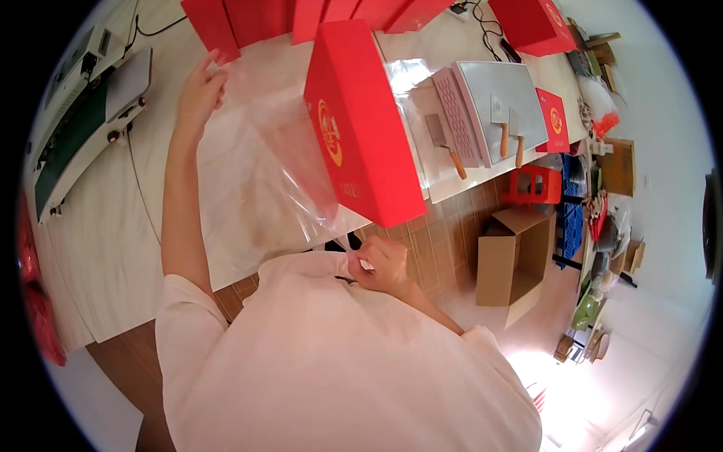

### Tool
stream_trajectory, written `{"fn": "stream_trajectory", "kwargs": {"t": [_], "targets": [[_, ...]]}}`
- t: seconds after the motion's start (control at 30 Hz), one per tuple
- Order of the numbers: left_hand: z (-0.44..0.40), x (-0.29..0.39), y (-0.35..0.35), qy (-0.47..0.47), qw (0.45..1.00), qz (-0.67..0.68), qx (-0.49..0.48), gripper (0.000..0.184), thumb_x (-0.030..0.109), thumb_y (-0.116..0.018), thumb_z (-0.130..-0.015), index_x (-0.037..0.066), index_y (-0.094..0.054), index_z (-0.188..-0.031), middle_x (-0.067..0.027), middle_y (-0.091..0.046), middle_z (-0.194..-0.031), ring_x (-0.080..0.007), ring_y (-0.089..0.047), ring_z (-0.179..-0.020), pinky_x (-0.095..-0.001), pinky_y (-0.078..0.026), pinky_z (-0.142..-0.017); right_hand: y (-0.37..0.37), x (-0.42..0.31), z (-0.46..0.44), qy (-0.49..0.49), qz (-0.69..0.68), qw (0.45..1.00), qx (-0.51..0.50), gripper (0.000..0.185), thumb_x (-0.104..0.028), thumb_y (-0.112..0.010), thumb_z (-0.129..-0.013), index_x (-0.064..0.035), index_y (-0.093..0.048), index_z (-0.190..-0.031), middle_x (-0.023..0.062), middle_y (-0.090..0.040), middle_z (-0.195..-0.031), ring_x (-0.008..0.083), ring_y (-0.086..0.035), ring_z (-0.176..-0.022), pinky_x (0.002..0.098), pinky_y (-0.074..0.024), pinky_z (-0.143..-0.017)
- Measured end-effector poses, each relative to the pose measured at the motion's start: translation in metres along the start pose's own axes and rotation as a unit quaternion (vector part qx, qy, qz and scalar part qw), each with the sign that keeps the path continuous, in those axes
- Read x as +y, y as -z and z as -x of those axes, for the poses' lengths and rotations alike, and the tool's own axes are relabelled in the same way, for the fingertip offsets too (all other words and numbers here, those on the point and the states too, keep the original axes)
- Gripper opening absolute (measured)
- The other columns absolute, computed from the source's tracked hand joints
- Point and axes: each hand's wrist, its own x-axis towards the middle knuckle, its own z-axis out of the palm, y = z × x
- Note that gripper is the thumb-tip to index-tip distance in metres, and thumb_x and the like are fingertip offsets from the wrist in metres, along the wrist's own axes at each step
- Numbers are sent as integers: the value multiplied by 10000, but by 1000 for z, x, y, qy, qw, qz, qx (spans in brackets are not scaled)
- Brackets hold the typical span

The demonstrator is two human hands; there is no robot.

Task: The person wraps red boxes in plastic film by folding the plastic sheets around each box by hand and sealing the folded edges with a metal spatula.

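Observation:
A large red gift box (pixel 361 128) with a gold emblem stands tilted on the table in front of me. Clear plastic film (pixel 290 169), seemingly a bag, lies against its left side and spreads toward my hands. My left hand (pixel 202 94) is raised at the far left end of the film; its fingers are bent and seem to pinch the film's edge, though the contact is faint. Close to my waist, my right hand (pixel 382 264) pinches the film's lower corner between thumb and fingers, below the box's near edge.
More red boxes (pixel 260 19) line the table's back. To the right are a grey-topped case (pixel 501 102), several wooden-handled scrapers (pixel 456 162) and another red box (pixel 553 120). A machine with a green belt (pixel 79 135) stands left. An open cardboard box (pixel 516 260) sits on the floor.

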Motion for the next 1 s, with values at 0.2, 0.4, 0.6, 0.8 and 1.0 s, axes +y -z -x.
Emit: {"fn": "stream_trajectory", "kwargs": {"t": [0.2,0.4,0.6,0.8,1.0], "targets": [[-28,65,-79,-46,997,-32,-44,620,234,-590,-916,-4,-350,-1436,32,-456,-735,-49,-377,-594,-223,-332,-497,28,6,9,-77,-32,996,44,212,10,-684,-753,-61,-504,-667,66,-499,-567,185,-453,-434,305,-329,-398],[-45,103,-116,10,995,-6,-96,711,244,-593,-902,-40,-249,-1456,-88,-629,-1035,-120,-599,-800,-263,-495,-667,44,13,16,-244,-152,952,105,286,-81,-572,-927,-26,-486,-660,31,-486,-558,90,-408,-477,259,-312,-445],[-29,82,-138,-242,956,26,163,831,277,-632,-884,-31,-142,-1481,-154,-538,-1256,-211,-561,-1107,-326,-472,-923,54,20,22,-333,-201,917,84,338,-127,-517,-972,30,-595,-683,66,-519,-563,110,-450,-500,278,-339,-469],[12,41,-174,-121,988,-1,93,984,335,-678,-856,-36,-22,-1490,-243,-213,-1484,-312,-312,-1359,-386,-291,-1107,57,25,29,-364,-207,907,42,391,-186,-508,-986,32,-622,-683,41,-505,-538,94,-459,-497,273,-344,-466],[-7,38,-181,-109,990,60,60,991,348,-653,-874,-55,18,-1482,-256,-196,-1484,-349,-246,-1394,-391,-266,-1122,78,32,45,-418,-245,875,2,446,-205,-473,-997,24,-597,-635,26,-485,-523,95,-452,-505,267,-346,-478]]}}
